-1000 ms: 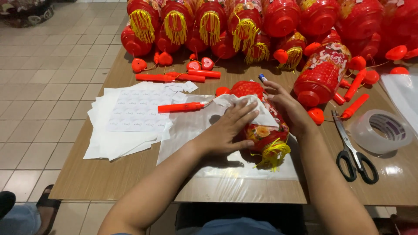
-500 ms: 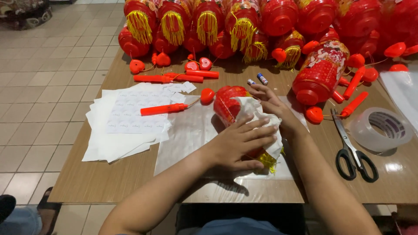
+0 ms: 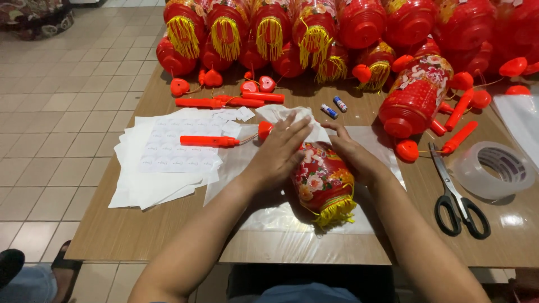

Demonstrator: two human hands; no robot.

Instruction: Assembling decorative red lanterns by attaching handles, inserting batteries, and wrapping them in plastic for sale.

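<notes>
- Red plastic lantern (image 3: 321, 180) with a floral print and a yellow tassel fringe lies on its side on a clear plastic sheet (image 3: 359, 221), near the front edge of the brown wooden table (image 3: 140, 235), tassel end toward the person.
- Crumpled white tissue wrap (image 3: 292, 115) covers the lantern's far end, partly under both hands.
- Left hand (image 3: 278, 151) lies flat and spread, fingers extended, palm pressing the wrap against the lantern's left flank; it clasps nothing.
- Right hand (image 3: 351, 154) is loosely curved, cupping the right flank with fingertips on the wrap's edge.
- Judgement: even pressure from both palms looks advisable; the wrap appears thin and likely to tear if pulled hard across the lantern's ribs.
- Judgement: the round body may roll on the slick sheet, so the right hand should steady it.
- Adjacent: red plastic handle stick (image 3: 209, 141) on a stack of white sticker sheets (image 3: 163, 168) to the left.
- Adjacent: black-handled scissors (image 3: 457, 199) and a roll of clear tape (image 3: 494, 168) to the right, apart from the hands.
- Rear: a row of finished red lanterns (image 3: 314, 28).
</notes>
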